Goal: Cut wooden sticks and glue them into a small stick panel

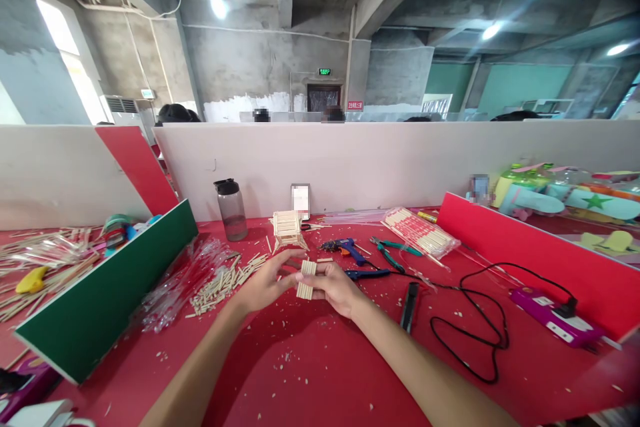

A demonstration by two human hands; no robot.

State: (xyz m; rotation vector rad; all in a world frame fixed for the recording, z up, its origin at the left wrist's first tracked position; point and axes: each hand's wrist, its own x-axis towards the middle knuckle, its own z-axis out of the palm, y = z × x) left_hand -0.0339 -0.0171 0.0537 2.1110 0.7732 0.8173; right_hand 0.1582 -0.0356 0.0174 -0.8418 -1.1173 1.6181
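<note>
A small panel of wooden sticks (307, 279), laid side by side, is held up between both hands above the red table. My left hand (273, 280) grips its left edge with thumb and fingers. On the other side my right hand (337, 287) is closed around the right edge. Just beyond the hands stands a small stick-built model (287, 228), its lower part partly hidden by my left fingers. A heap of short cut sticks (227, 283) lies left of my left hand. Past my right hand rests a blue glue gun (353, 250).
Green-handled pliers (387, 255), a black box cutter (410, 307), a bagged stick bundle (420, 233) and a cable to a purple power strip (555, 317) lie right. Plastic wrappers (175, 280) and a bottle (231, 210) stand left. Green (115, 287) and red dividers (540, 260) flank the table.
</note>
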